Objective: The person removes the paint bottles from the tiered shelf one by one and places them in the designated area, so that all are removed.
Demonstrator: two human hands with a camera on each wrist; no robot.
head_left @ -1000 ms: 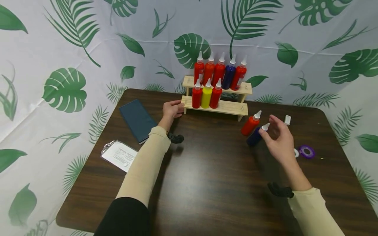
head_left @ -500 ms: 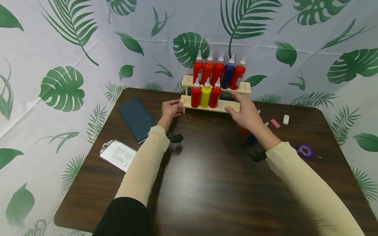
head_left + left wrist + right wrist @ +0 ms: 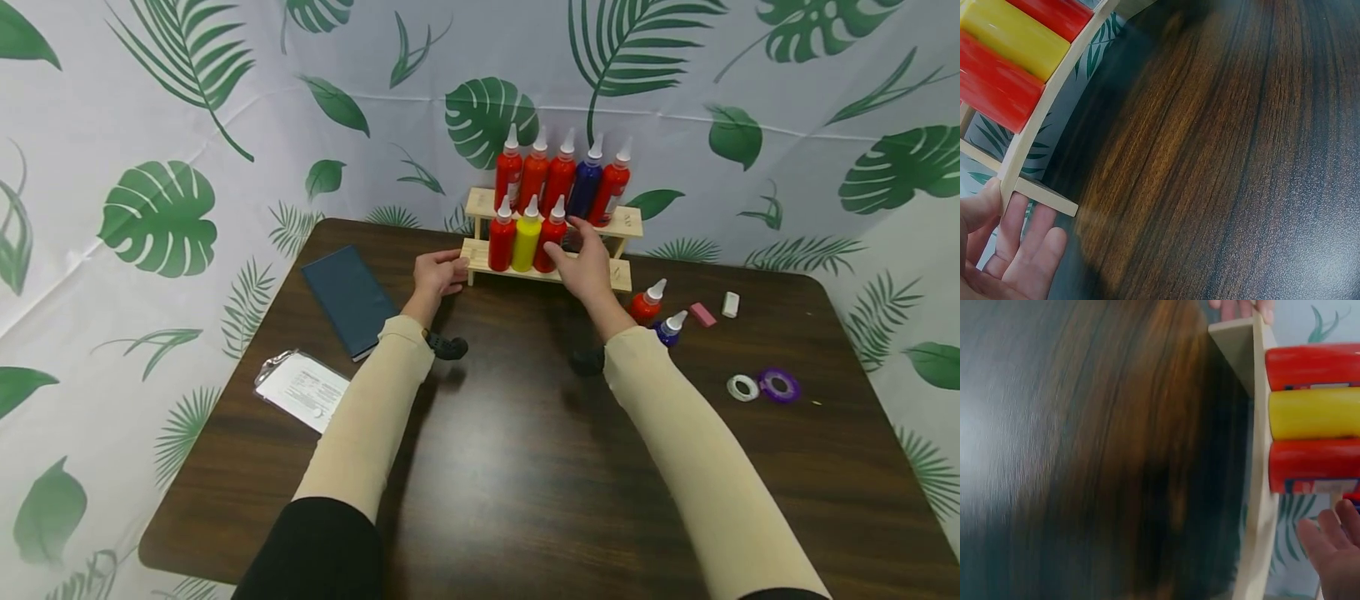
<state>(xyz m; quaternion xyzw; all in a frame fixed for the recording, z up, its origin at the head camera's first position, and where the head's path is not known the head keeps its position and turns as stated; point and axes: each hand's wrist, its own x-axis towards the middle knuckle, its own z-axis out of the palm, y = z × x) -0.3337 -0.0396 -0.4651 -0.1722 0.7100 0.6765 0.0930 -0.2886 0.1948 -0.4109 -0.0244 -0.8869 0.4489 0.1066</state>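
A two-tier wooden rack (image 3: 619,272) stands against the backdrop. My left hand (image 3: 437,279) grips the left end of its lower shelf, thumb above and fingers beneath, as the left wrist view shows. On that shelf stand a red squeeze bottle (image 3: 501,244), a yellow squeeze bottle (image 3: 527,244) and another red squeeze bottle (image 3: 1310,464). My right hand (image 3: 587,268) is beside this rightmost red bottle, fingers extended and apart from the thumb. Whether it touches the bottle I cannot tell. The upper tier bears several red bottles and one dark blue bottle (image 3: 585,190).
Right of the rack stand a red bottle (image 3: 645,307) and a blue bottle (image 3: 667,330), partly behind my right arm. Beyond lie a pink eraser (image 3: 702,314), a white block (image 3: 731,304) and a purple ring (image 3: 780,386). A dark notebook (image 3: 349,300) and a badge (image 3: 303,390) lie left.
My right hand has left the blue bottle on the table and moved leftward, past the shelf's right end, to the rightmost red bottle on the lower tier. My left hand stays at the rack.
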